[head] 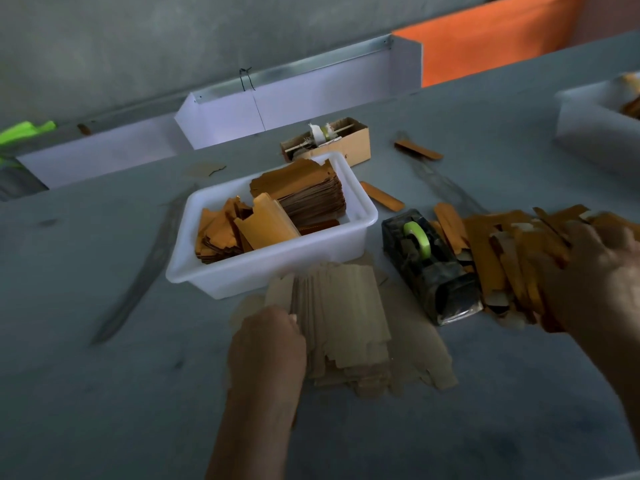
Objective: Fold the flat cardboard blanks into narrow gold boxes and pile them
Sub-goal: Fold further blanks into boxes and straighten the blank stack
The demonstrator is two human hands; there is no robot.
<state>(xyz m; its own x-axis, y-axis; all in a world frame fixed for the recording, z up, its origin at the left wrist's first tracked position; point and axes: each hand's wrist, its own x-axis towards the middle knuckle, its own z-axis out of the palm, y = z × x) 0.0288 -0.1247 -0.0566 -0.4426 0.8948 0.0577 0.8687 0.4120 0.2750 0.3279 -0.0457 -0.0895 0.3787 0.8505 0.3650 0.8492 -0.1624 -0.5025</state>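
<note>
Head view. Left hand (266, 344) at the left edge of the blanks (346, 320), fingers curled onto the stack's edge, thumb tip on the top sheet: gripping the stack. Blanks fanned out flat to the right of and past that hand, dull tan matte cardboard, long narrow panels with stepped, notched ends. Lying on the grey table (104, 341).

Right hand (595, 271) on top of the box pile (512, 258), back of the hand up, fingers bent down into the heap. Motion blur there, so cannot tell whether pinching a box or only pressing on the pile. Boxes slim, flat strips with a shiny gold face, raw brown on the cut ends, jumbled at mixed angles, spreading left of and beyond that hand.

Between the two hands: tape dispenser (429, 268), dark glossy body, lime-green roll on top, touching the pile's left edge.

Beyond the left hand, touching the far end of the blanks: tub (277, 268), white smooth plastic, rectangular with rounded rim. Inside, more stacks of gold-faced cut cardboard, one tall and ribbed at its edges, others loose and tilted.

Past the tub: open carton (343, 136), plain brown corrugated, small clutter inside. Two stray gold strips (381, 195) on the table beyond the dispenser, well apart from either hand.
</note>
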